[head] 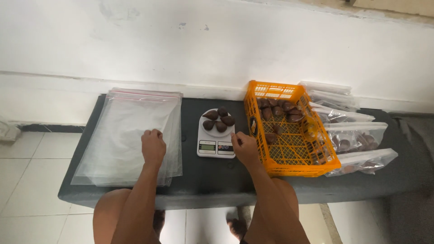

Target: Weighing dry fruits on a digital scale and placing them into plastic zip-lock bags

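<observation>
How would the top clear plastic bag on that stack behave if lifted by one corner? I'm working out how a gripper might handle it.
The clear bags look thin and flat, so one would probably droop and fold. The sheets appear glossy, so neighbours may slide or cling along. The left hand rests on the stack; a bag likely weighs very little.

Stack of plastic bags at the table's left, scale at centre with fruits on it, crate just right of the scale holding more fruits, filled bags right of the crate.
</observation>
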